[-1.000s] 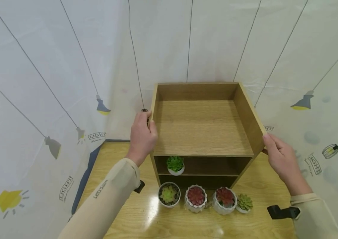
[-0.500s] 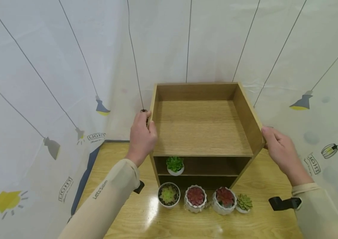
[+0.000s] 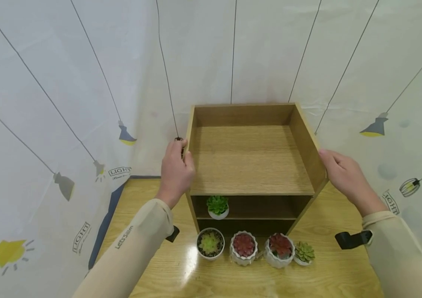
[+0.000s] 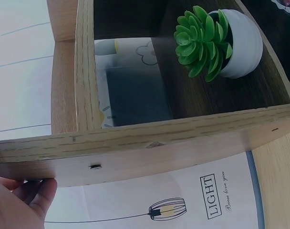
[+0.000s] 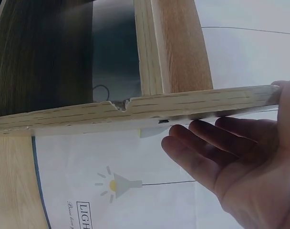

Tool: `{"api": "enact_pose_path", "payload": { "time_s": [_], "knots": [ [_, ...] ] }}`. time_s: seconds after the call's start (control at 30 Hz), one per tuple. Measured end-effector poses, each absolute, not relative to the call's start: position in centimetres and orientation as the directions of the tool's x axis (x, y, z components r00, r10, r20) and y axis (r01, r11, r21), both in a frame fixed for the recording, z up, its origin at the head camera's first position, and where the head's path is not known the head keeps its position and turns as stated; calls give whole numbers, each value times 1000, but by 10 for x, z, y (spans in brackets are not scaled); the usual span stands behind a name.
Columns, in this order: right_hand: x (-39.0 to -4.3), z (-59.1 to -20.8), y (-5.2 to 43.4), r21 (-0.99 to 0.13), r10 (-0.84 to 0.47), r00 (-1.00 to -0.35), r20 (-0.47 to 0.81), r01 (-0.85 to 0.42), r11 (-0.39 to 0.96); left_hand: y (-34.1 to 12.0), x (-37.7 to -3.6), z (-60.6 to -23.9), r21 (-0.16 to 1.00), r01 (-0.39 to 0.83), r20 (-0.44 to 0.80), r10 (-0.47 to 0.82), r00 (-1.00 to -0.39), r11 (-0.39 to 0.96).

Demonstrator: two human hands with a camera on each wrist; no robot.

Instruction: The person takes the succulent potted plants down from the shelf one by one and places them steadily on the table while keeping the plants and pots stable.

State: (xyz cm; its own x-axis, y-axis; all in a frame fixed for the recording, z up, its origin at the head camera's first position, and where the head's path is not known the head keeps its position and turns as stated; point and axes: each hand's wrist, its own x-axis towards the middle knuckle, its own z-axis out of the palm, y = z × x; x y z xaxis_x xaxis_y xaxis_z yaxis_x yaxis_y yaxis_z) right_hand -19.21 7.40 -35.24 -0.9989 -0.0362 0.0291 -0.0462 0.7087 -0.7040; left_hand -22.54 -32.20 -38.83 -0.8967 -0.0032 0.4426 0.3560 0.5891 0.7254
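Note:
A wooden shelf unit [image 3: 249, 161] stands on a wooden table [image 3: 147, 244] against the wall, its open top tray empty. My left hand [image 3: 175, 169] holds the left side panel, thumb at its top edge and fingers [image 4: 25, 198] on the outer face. My right hand [image 3: 341, 174] lies along the right side panel with straight, spread fingers [image 5: 207, 148] by the outer face and the thumb at the edge. A green succulent in a white pot [image 3: 218, 205] sits on the middle shelf, also seen in the left wrist view as the succulent [image 4: 216, 40].
Several potted succulents line up in front of the shelf unit: a yellow-green one [image 3: 210, 243], two red ones [image 3: 244, 247] [image 3: 280, 249] and a small green one [image 3: 304, 252]. White sheeting printed with lamps [image 3: 65, 107] hangs close behind and on both sides.
My right hand has slid up and back along the right side panel. The left hand and the shelf unit have stayed where they were.

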Motion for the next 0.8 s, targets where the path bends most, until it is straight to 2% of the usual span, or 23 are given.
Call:
{"api": "enact_pose_path", "payload": {
  "time_s": [0.2, 0.57, 0.8],
  "knots": [
    [-196, -351, 74, -678, -27, -999, 23, -36, 734, -321, -226, -388, 722, 358, 446, -2, -895, 592],
    [-201, -345, 63, -543, -18, -985, 170, -108, 833, -322, -226, -389, 722, 354, 443, -4, -896, 595],
    [-201, -342, 62, -503, -27, -988, 155, -102, 858, -322, -225, -388, 717, 361, 454, -7, -891, 596]
  ]
}}
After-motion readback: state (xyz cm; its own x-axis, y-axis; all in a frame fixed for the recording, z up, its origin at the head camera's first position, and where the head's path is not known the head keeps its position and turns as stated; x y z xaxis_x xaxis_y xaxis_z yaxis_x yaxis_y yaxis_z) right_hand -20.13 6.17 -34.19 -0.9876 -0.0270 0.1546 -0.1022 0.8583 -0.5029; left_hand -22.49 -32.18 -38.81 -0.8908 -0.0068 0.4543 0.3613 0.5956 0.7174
